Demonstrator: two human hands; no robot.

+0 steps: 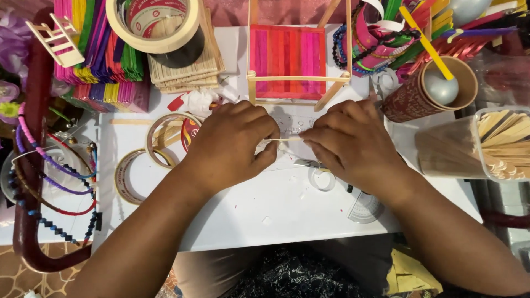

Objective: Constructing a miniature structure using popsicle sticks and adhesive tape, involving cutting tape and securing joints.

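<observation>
Both hands pinch one thin wooden stick (284, 139) just above the white table (248, 215): your left hand (229, 146) and right hand (348, 144) press fingertips on its ends. Squeeze or bend too hard and it may snap, or slip toward the pink stick frame (287, 60)

Bright, even light falls from above onto the white counter (276, 209), which reads almost blown out near its middle. Shadows are soft and short: a faint grey one lies under the left hand (232, 146) and the right hand (350, 146), and a darker one sits inside the brown paper cup (428, 88). Colours are vivid and saturated. Focus is sharp at the centre (the frame corners look slightly softer and stretched). The clear plastic box (480, 146) shows a pale sheen.
</observation>
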